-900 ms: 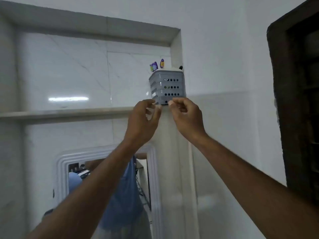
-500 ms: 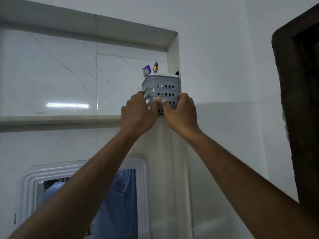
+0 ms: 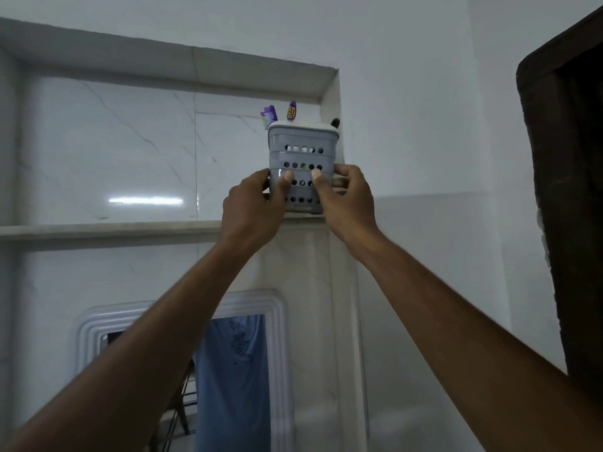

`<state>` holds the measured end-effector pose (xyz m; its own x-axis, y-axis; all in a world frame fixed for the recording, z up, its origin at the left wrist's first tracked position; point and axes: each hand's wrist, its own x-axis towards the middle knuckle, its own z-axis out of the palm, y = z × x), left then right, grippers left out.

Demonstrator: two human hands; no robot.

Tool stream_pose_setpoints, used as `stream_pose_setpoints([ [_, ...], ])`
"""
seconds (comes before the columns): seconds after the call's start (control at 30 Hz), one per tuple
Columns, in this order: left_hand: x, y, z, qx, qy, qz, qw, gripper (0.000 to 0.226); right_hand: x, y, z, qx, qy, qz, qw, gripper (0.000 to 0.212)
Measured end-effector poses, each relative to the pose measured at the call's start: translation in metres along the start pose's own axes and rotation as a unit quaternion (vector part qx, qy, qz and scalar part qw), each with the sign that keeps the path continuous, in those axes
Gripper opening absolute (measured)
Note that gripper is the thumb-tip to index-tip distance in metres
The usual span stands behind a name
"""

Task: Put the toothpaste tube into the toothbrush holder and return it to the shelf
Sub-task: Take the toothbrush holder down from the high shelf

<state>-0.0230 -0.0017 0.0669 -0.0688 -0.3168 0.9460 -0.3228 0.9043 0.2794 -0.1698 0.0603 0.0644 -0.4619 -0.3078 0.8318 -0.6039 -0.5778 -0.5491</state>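
The light is dim, cool and bluish. A bright streak of glare [image 3: 146, 200] lies on the glossy marble tile [image 3: 107, 151] left of centre. The dark door frame [image 3: 567, 190] at right is nearly black, its detail lost. Wide-angle distortion bends straight lines near the edges, and fine detail looks soft throughout.

My left hand [image 3: 253, 207] and right hand [image 3: 347, 203] flank the toothbrush holder [image 3: 301, 158] on the shelf's [image 3: 107, 228] right end; toothbrushes [image 3: 269, 115] stand inside.
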Motion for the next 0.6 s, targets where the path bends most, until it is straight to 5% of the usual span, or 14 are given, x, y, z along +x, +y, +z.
stream_pose_setpoints([
  [0.33,-0.133,0.026,-0.083,-0.143,-0.028,-0.052,0.988,0.056,-0.131,-0.038,-0.058,0.146,-0.116,0.101,0.977,0.056],
  [0.6,-0.317,0.045,-0.122,-0.158,-0.084,-0.186,0.966,0.048,-0.294,0.006,-0.106,0.16,-0.205,0.197,0.945,0.075],
])
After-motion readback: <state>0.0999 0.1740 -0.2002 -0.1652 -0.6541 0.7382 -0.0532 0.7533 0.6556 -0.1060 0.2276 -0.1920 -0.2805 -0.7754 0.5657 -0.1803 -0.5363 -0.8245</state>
